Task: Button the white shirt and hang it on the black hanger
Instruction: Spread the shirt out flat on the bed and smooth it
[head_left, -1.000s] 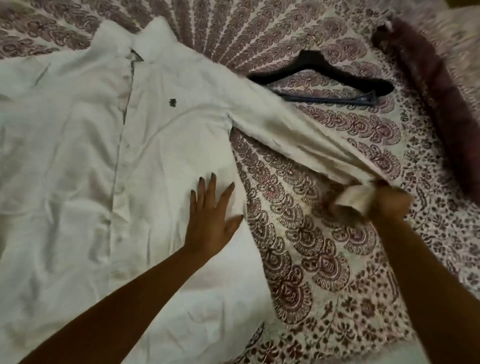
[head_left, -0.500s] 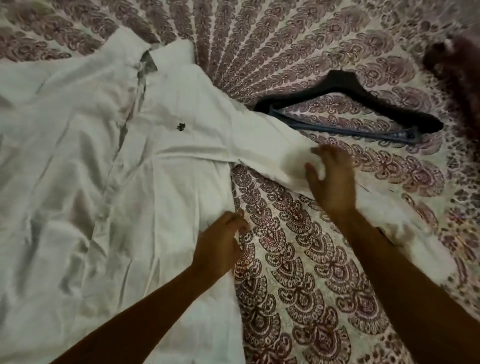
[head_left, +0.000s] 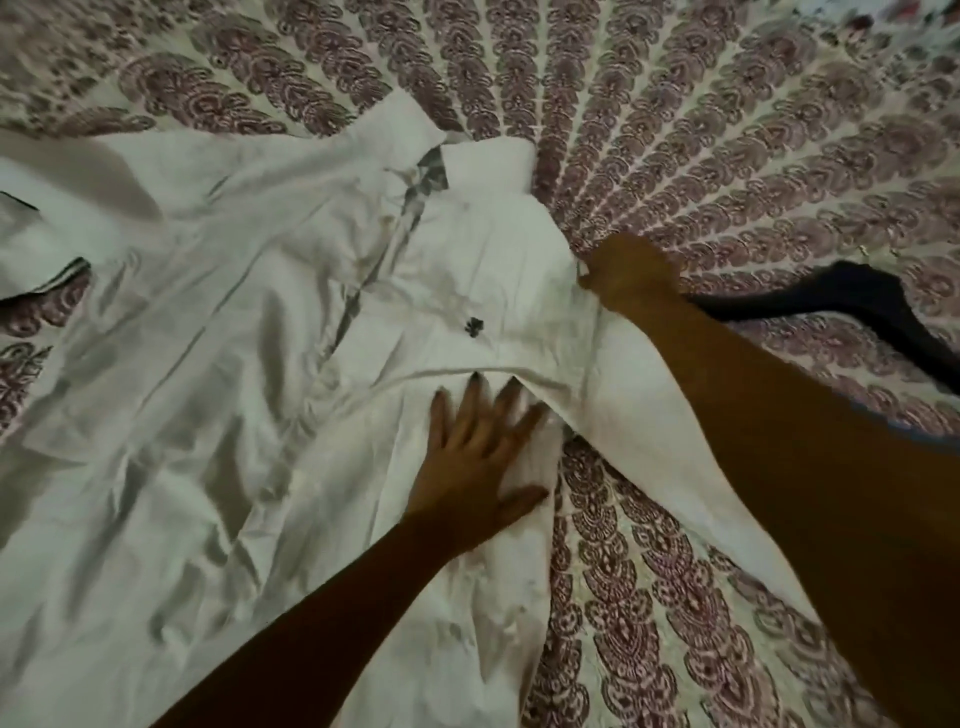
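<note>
The white shirt (head_left: 218, 395) lies face up and creased on the bed, collar toward the top, a small dark emblem on its chest. My left hand (head_left: 480, 457) presses flat with spread fingers on the shirt's side panel, just below the armpit seam. My right hand (head_left: 631, 278) is closed on the shirt's shoulder fabric at the sleeve seam. The sleeve runs down to the right under my right forearm. The black hanger (head_left: 878, 306) lies on the bed at the right, partly hidden by that forearm.
A bedsheet (head_left: 727, 130) with a maroon fan-like print covers the whole surface. The shirt's other sleeve reaches the left frame edge, where a dark-edged cuff shows.
My right hand let go of the cuff, travelled up the sleeve and now grips the shoulder. My left hand shifted up and flattened below the armpit. The view moved closer and leftward.
</note>
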